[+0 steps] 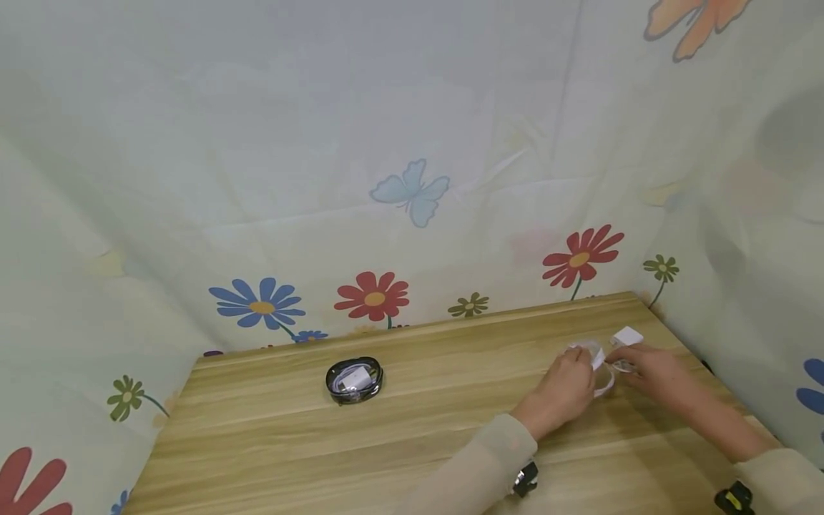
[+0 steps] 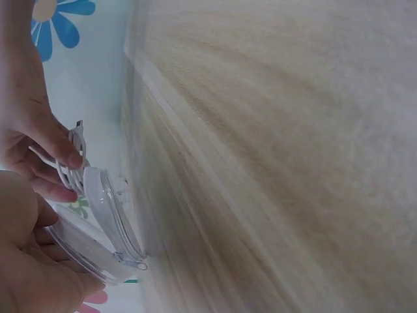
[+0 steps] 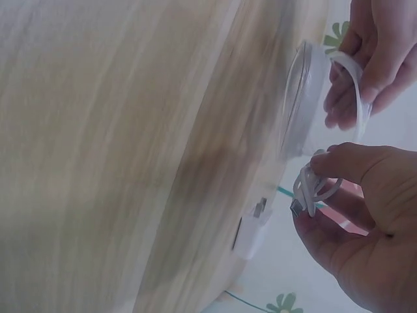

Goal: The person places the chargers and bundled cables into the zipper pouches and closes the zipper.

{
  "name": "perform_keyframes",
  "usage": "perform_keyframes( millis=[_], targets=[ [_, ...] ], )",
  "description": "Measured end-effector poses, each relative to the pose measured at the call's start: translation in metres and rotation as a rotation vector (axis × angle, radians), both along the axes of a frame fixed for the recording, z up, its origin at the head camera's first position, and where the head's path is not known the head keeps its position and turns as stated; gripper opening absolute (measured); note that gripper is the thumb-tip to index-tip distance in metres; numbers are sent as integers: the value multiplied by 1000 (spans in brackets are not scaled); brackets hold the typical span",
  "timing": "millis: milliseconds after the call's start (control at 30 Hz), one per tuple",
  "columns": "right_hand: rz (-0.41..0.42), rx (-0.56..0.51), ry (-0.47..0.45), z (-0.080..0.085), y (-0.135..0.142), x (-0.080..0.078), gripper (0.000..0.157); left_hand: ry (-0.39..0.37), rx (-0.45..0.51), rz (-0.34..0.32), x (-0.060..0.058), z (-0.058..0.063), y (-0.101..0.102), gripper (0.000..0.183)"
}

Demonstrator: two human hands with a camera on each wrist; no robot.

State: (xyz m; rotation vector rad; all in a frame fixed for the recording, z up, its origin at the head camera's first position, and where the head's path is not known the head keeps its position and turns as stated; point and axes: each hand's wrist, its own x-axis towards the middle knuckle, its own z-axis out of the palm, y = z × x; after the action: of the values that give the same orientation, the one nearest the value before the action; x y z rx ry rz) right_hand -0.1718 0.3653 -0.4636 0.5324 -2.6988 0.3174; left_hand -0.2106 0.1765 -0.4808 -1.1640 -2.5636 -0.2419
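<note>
A round clear zip case with white edging [image 3: 306,98] stands open on the right part of the table. My left hand [image 1: 569,383] grips its lifted lid, thumb on one side and fingers on the other. A metal zipper pull [image 2: 138,265] shows on its rim in the left wrist view. Close beside the case, my right hand [image 1: 659,372] pinches a coiled white cable [image 3: 313,186] between thumb and fingers; its metal plug end sticks out. Just beyond the right hand, a white charger plug [image 1: 627,336] lies on the table, its prongs visible in the right wrist view.
Left of the middle of the wooden table [image 1: 438,400] lies a black-rimmed round case [image 1: 333,392] with a white charger and cable inside. White cloth walls [image 1: 309,179] printed with flowers and butterflies stand behind and on both sides of the table.
</note>
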Motion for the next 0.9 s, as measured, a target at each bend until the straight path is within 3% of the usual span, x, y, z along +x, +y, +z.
perform_keyframes(
  millis=[200,300,400,567,667,800,900],
  targets=[
    [75,34,13,-9,-1,-2,33,20,37,-2,0,1,-2,24],
    [98,39,-19,-15,1,-3,29,-69,107,13,1,3,-3,25],
    [152,33,4,-21,3,-5,29,-188,200,35,1,6,-3,18],
    [217,23,69,-28,4,-7,33,-274,291,56,0,4,-1,13],
    [200,32,31,-28,3,-6,32,-288,282,46,-1,2,-2,17],
    [155,54,-27,-24,1,-6,29,-302,200,8,0,2,-4,29],
    [132,59,-27,-20,-5,-6,31,-343,175,1,1,3,-4,36]
  ],
)
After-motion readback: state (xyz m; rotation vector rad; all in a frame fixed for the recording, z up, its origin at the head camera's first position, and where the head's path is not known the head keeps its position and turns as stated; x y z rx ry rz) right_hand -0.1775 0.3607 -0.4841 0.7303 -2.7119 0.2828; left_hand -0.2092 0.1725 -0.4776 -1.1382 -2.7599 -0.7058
